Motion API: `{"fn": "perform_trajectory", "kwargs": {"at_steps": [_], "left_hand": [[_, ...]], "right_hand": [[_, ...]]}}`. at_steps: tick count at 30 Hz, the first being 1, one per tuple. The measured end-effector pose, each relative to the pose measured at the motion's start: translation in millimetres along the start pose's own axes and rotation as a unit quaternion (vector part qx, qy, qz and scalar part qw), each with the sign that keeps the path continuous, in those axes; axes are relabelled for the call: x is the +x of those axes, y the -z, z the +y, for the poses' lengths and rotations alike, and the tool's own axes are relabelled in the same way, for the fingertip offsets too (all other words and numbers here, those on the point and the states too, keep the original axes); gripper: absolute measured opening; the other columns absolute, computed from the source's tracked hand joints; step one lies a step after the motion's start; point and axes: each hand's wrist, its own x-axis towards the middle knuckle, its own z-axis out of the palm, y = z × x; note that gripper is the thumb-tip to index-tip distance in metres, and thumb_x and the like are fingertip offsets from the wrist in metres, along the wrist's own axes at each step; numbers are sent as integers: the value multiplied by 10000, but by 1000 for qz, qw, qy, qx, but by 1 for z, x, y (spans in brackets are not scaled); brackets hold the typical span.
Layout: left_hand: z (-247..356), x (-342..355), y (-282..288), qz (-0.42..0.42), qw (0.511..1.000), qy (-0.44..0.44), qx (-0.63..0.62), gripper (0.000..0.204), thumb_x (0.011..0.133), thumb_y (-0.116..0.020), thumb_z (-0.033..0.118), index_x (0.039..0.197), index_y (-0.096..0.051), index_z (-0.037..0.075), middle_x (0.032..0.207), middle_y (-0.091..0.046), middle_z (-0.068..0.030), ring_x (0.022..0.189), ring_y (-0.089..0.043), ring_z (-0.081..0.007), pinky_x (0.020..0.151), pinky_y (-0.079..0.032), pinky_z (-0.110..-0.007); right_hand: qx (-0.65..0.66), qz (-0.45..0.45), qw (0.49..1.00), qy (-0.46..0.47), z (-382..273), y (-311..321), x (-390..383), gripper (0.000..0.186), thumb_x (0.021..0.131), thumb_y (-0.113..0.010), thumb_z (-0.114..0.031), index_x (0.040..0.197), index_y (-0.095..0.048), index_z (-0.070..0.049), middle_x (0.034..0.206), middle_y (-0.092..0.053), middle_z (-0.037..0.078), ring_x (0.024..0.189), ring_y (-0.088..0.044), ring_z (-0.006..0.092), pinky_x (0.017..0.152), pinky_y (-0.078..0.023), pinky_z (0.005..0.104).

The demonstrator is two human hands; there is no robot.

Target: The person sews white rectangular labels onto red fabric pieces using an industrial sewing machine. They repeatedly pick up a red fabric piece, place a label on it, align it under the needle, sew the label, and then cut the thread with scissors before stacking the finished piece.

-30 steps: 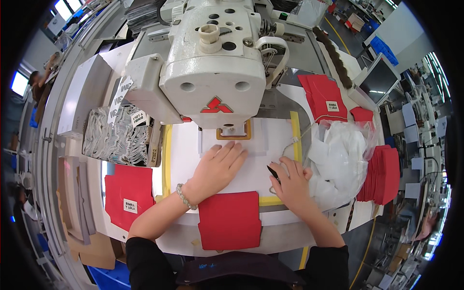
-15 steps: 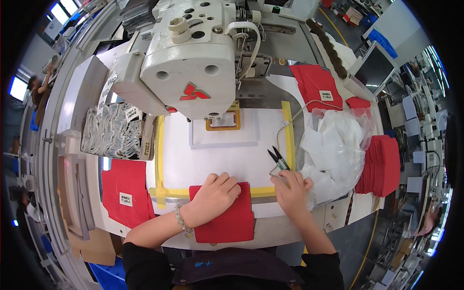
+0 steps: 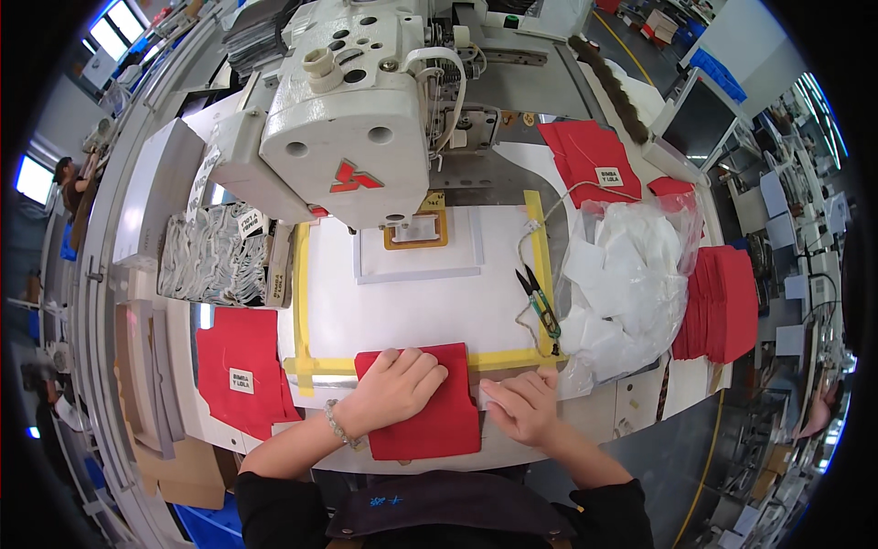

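Pressing left hand (image 3: 395,388) flat on red fabric piece (image 3: 425,416), right hand (image 3: 519,405) alongside

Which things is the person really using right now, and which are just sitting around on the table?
In use:
left hand, flat on the red fabric piece
right hand, at that piece's right edge
white work board with yellow tape under it

Just lying about:
thread snips
bag of white pieces
stack of red pieces
labelled red piece
sewing machine

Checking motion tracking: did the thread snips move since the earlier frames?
Yes. The thread snips left the right hand and now lie on the white panel beside the yellow tape border, toward the sewing machine.
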Motion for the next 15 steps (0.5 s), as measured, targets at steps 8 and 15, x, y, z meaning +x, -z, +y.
{"fn": "perform_trajectory", "kwargs": {"at_steps": [8, 15], "left_hand": [[-11, 24, 33, 113, 987, -38, 112, 269, 773, -622, 210, 1023, -612, 110, 967, -592, -14, 867, -568, -134, 730, -349, -289], [-27, 78, 32, 93, 995, -6, -30, 669, 752, -735, 497, 1236, -572, 64, 1231, -588, -128, 1088, -585, -264, 944, -409, -400]], "right_hand": [[130, -134, 982, -6, -6, 1, 19, 516, 814, -652, -28, 1305, -624, -184, 1062, -628, 100, 776, -601, 232, 748, -498, 331], [404, 59, 849, -336, 40, 11, 75, 606, 892, -567, 39, 1466, -376, 21, 1403, -507, 138, 1246, -493, 162, 1053, -385, 282]]}}
